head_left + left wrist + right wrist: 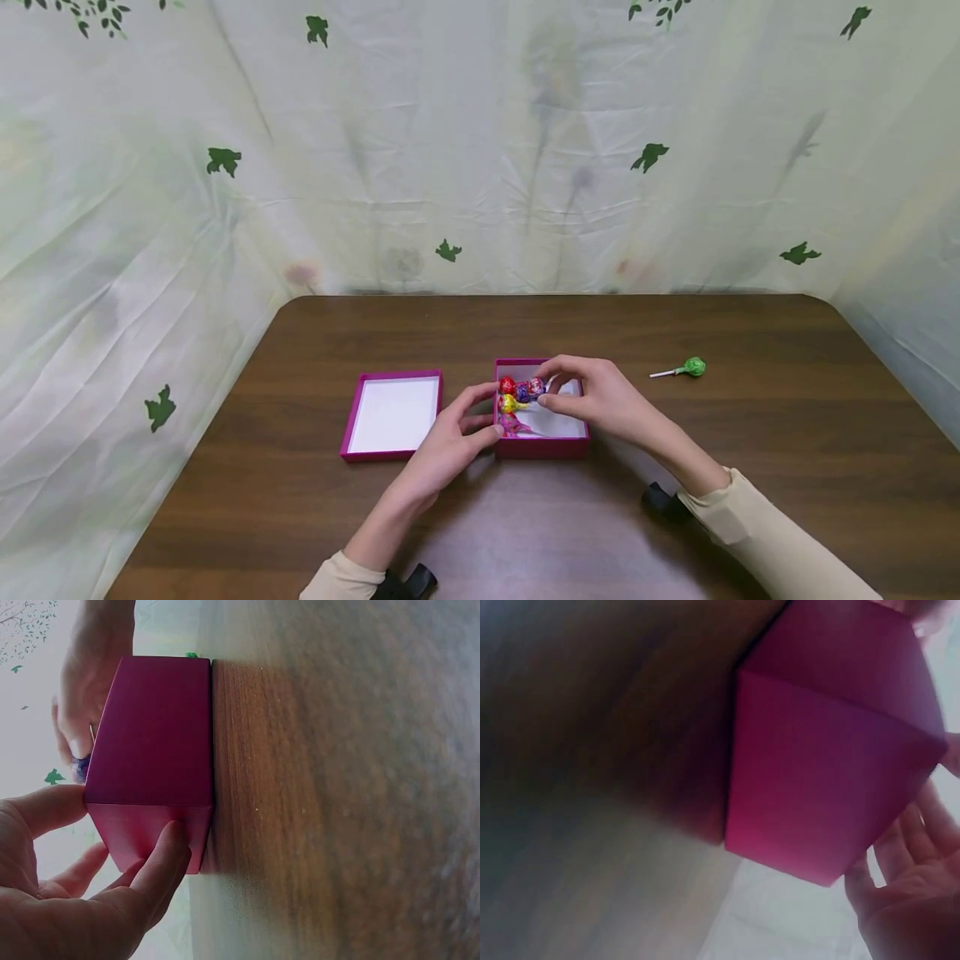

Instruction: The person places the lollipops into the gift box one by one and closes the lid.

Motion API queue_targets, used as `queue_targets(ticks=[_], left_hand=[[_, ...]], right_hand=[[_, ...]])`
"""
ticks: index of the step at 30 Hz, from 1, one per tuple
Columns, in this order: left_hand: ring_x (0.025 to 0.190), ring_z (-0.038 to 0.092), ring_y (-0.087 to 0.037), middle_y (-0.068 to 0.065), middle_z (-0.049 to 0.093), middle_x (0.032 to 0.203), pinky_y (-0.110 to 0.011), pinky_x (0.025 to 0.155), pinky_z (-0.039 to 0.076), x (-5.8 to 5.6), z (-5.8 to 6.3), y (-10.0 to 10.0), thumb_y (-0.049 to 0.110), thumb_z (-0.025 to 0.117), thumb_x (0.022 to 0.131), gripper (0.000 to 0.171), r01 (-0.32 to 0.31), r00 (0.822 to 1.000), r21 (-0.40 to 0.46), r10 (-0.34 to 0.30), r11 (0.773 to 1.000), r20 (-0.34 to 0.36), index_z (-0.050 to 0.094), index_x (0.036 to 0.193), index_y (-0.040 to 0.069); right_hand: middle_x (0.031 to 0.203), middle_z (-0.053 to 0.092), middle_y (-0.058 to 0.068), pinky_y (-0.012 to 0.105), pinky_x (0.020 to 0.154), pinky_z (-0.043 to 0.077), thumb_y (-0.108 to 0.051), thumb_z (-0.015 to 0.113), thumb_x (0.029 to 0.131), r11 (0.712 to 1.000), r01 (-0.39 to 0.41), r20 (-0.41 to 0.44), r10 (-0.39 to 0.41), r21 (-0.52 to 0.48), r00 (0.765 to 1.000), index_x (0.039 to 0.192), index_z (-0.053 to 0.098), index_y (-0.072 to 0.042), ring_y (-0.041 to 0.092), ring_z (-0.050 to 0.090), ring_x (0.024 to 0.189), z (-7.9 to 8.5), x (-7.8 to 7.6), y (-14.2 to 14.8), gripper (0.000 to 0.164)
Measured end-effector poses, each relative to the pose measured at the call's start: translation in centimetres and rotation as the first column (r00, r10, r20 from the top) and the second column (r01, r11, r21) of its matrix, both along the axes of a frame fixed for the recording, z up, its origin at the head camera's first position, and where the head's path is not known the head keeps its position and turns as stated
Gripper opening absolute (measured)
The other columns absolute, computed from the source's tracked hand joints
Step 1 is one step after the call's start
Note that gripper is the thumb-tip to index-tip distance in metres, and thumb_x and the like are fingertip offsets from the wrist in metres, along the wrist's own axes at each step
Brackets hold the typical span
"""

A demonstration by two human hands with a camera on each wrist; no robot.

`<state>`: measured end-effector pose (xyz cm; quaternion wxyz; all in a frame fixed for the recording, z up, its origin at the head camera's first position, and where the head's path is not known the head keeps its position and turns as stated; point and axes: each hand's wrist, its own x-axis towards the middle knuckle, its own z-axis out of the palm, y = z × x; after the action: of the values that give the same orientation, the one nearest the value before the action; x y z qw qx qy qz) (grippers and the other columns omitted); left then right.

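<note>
A magenta box [542, 448] with a white inside stands uncovered on the table. Along its left inner side lie a red lollipop [507, 385], a yellow lollipop [509, 404] and a pink lollipop [512, 424]. My right hand [600, 396] reaches over the box and pinches a purple lollipop [535, 387] between thumb and fingers, beside the red one. My left hand [453, 433] rests its fingertips and thumb against the box's left wall, also seen in the left wrist view, where the box [154, 735] hides most of the lollipops.
The magenta lid [393, 414] lies left of the box with its white inside up. A green lollipop [693, 367] lies on the table [750, 433] to the right, stick pointing left. A pale curtain [480, 150] with green leaf shapes hangs behind the table.
</note>
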<state>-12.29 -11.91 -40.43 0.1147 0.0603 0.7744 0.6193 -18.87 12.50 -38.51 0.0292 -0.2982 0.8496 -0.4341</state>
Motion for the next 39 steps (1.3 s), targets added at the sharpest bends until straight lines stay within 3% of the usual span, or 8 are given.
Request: queue_targets(ticks=[7, 13, 19, 24, 31, 39], left_hand=[[0.125, 0.052, -0.035, -0.008, 0.041, 0.151, -0.051, 0.096, 0.047, 0.1, -0.1, 0.0, 0.018, 0.065, 0.095, 0.057, -0.001, 1.0, 0.003, 0.001, 1.0, 0.001, 0.043, 0.147, 0.018], [0.125, 0.052, -0.034, -0.007, 0.042, 0.15, -0.051, 0.096, 0.047, 0.2, 0.0, -0.1, 0.018, 0.064, 0.095, 0.056, 0.007, 1.0, 0.014, -0.007, 1.0, -0.003, 0.043, 0.147, 0.019], [0.126, 0.052, -0.034, -0.008, 0.042, 0.149, -0.051, 0.096, 0.047, 0.2, 0.0, 0.0, 0.017, 0.064, 0.096, 0.055, 0.016, 1.0, 0.02, -0.016, 1.0, -0.008, 0.043, 0.147, 0.018], [0.125, 0.052, -0.033, -0.007, 0.043, 0.149, -0.05, 0.096, 0.047, 0.2, 0.0, 0.0, 0.017, 0.064, 0.096, 0.055, 0.022, 1.0, 0.017, -0.022, 1.0, -0.007, 0.044, 0.147, 0.019], [0.125, 0.053, -0.034, -0.009, 0.043, 0.149, -0.049, 0.095, 0.048, 0.1, -0.1, 0.1, 0.014, 0.064, 0.095, 0.054, 0.023, 0.999, 0.019, -0.022, 1.0, -0.026, 0.045, 0.146, 0.016], [0.124, 0.053, -0.034, -0.008, 0.043, 0.149, -0.049, 0.095, 0.048, 0.0, -0.2, 0.0, 0.014, 0.064, 0.095, 0.054, 0.02, 0.999, 0.018, -0.019, 1.0, -0.031, 0.045, 0.145, 0.016]], right_hand=[[0.094, 0.067, -0.015, 0.039, 0.079, 0.052, -0.02, 0.08, 0.083, 0.992, -0.089, -0.025, 0.091, 0.084, 0.995, 0.104, 0.071, -0.023, 0.006, 0.063, 0.085, -1.2, -1.1, -0.5, 0.023], [0.094, 0.068, -0.015, 0.037, 0.077, 0.051, -0.018, 0.081, 0.082, 0.981, -0.121, -0.058, 0.131, 0.149, 0.99, 0.102, 0.072, -0.02, 0.005, 0.063, 0.082, -1.3, -1.5, -0.9, 0.022], [0.087, 0.067, -0.018, 0.032, 0.072, 0.045, -0.022, 0.082, 0.08, 0.967, -0.1, -0.136, 0.134, 0.233, 0.982, 0.098, 0.073, -0.023, 0.011, 0.059, 0.075, -1.2, -1.4, -1.3, 0.02], [0.083, 0.066, -0.017, 0.037, 0.085, 0.038, -0.024, 0.083, 0.079, 0.955, -0.083, -0.184, 0.14, 0.284, 0.973, 0.095, 0.074, -0.022, 0.005, 0.059, 0.074, -1.2, -1.2, -1.6, 0.018], [0.078, 0.065, -0.014, 0.038, 0.089, 0.035, -0.025, 0.083, 0.076, 0.925, -0.022, -0.242, 0.122, 0.38, 0.963, 0.093, 0.075, -0.022, -0.002, 0.053, 0.065, -1.2, -1.0, -2.3, 0.019], [0.075, 0.063, -0.014, 0.039, 0.09, 0.034, -0.023, 0.085, 0.074, 0.926, -0.008, -0.242, 0.107, 0.377, 0.964, 0.093, 0.076, -0.022, 0.0, 0.053, 0.065, -1.3, -1.0, -2.5, 0.021]])
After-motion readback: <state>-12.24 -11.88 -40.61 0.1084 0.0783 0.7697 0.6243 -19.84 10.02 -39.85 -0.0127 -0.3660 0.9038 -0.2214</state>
